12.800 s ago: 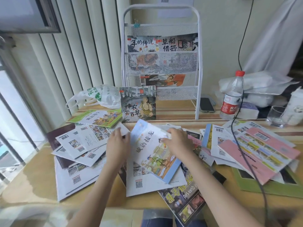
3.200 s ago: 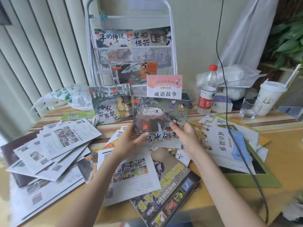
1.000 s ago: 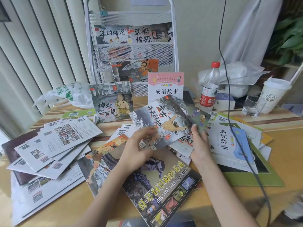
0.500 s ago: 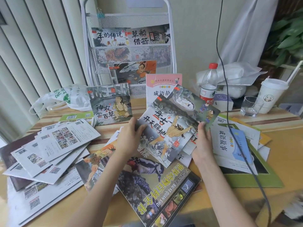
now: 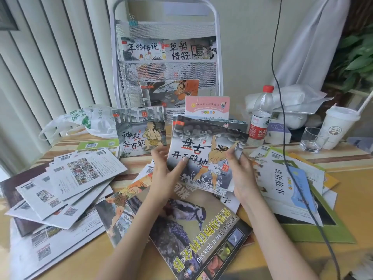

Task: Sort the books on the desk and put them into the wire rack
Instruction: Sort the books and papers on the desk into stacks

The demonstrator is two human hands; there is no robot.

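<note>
I hold a thin stack of grey picture books (image 5: 203, 146) upright above the desk, the front cover showing a figure among waves. My left hand (image 5: 164, 174) grips its left edge and my right hand (image 5: 241, 174) grips its right edge. Behind it stands the white wire rack (image 5: 167, 65) with two books in its upper pocket and an orange-figured book (image 5: 171, 93) lower down. A grey book (image 5: 140, 131) and a pink book (image 5: 207, 107) lean against the rack's foot. Many thin books lie scattered on the desk.
A fan of white back covers (image 5: 66, 182) lies at left, a large bird book (image 5: 193, 237) near me, and green and blue books (image 5: 290, 184) at right. A water bottle (image 5: 260, 116), glass (image 5: 311, 139), paper cup (image 5: 339, 126), plastic bag (image 5: 80, 120) and hanging black cable (image 5: 282, 98) surround them.
The stack in my hands has turned from tilted to nearly upright and squared up. My hands shifted to its left and right edges. Earlier I was gathering single books from the desk.
</note>
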